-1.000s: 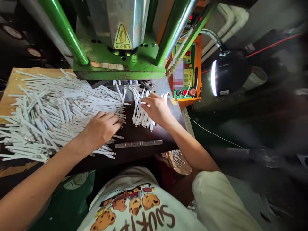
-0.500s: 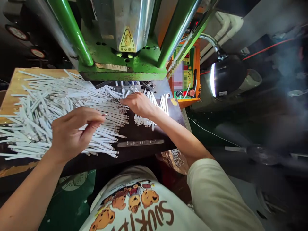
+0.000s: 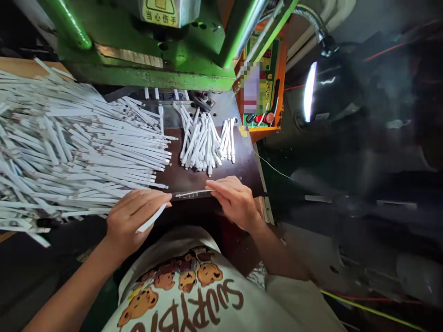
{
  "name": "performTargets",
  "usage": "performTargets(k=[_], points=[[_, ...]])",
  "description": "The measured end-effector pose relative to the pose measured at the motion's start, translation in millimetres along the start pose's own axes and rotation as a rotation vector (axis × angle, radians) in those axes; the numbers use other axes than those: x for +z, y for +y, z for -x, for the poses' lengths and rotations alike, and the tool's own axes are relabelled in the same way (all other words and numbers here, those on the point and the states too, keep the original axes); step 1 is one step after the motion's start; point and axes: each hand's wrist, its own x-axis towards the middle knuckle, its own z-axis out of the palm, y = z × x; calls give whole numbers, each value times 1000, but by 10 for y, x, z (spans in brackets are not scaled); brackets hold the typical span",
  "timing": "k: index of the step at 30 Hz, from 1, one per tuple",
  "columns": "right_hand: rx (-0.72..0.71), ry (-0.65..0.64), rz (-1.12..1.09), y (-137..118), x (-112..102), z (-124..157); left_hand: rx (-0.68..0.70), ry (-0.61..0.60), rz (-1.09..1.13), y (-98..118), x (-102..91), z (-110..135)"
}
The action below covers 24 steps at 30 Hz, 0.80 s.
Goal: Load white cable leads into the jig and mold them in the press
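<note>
White strip (image 3: 152,219), slim, flat and smooth, slants across the left hand (image 3: 136,214), whose fingers close narrowly on it near the front of the dark brown bench (image 3: 249,173); one end pokes out toward the wrist and the other is covered by the fingers. A long, thin bar (image 3: 188,195) with notches along it lies between the hands, a pale line running along it too fine to identify. The right hand (image 3: 237,200) has its fingers drawn close together at the bar's right end; whether it grips anything I cannot tell. To the left spreads a thick, tangled heap (image 3: 79,138) of similar flat white lengths, many with small, shiny, squarish tips. A smaller pile (image 3: 202,143), fanned and overlapping, lies beyond the bar, with a slim bundle (image 3: 227,138) just beside it on the right. Behind stands a green press (image 3: 152,76), its heavy painted plate scuffed along the edge, a rough wood-toned slat (image 3: 128,56) flat on top. To the right are a boxy orange control box (image 3: 278,110) and a black lamp (image 3: 321,94) with a glowing white edge
</note>
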Motion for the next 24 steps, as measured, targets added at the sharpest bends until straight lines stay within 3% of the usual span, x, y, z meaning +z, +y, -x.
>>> performTargets(k=[3, 5, 7, 9, 13, 19, 24], points=[[-74, -28, 352, -19, -16, 41, 36, -15, 5, 81, 117, 0], [-40, 46, 454, -18, -37, 52, 23, -21, 0, 108, 162, -7], [19, 181, 398, -19, -36, 59, 7, -17, -18, 117, 202, -15], [53, 274, 187, -28, 6, 67, 2, -16, -41, 117, 255, -23], [18, 275, -174, -55, 191, 101, -15, -50, -97, 116, 367, -56], [-152, 265, -84, -59, 280, 141, 31, -129, -180, 166, 337, -136], [-191, 128, -10, -72, 209, 132, 90, -123, -277, 213, 352, -126]])
